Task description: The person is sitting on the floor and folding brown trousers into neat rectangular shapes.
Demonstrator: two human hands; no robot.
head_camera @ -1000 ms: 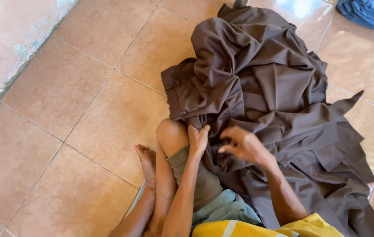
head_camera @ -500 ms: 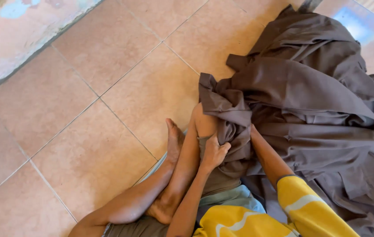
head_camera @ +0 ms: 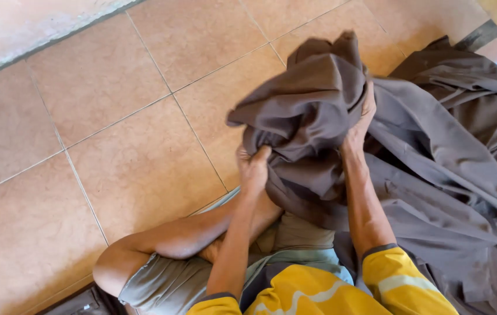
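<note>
A large brown-grey cloth (head_camera: 435, 157) lies heaped on the tiled floor at the right. A bunched part of it is lifted in front of me. My left hand (head_camera: 254, 166) grips the lower left edge of that bunch, thumb pressed into the fabric. My right hand (head_camera: 360, 122) clutches the bunch from the right side, fingers partly buried in the folds. I sit on the floor in a yellow-sleeved top (head_camera: 400, 280), with my bent leg (head_camera: 167, 245) folded under my arms.
Orange-brown floor tiles (head_camera: 114, 146) spread to the left and far side. A pale raised ledge (head_camera: 32, 26) runs along the top left. A dark object (head_camera: 79, 303) pokes in at the bottom edge by my knee.
Both hands have gathered the cloth and raised a bunch of it off the floor. My leg has folded in closer, and the view has swung left.
</note>
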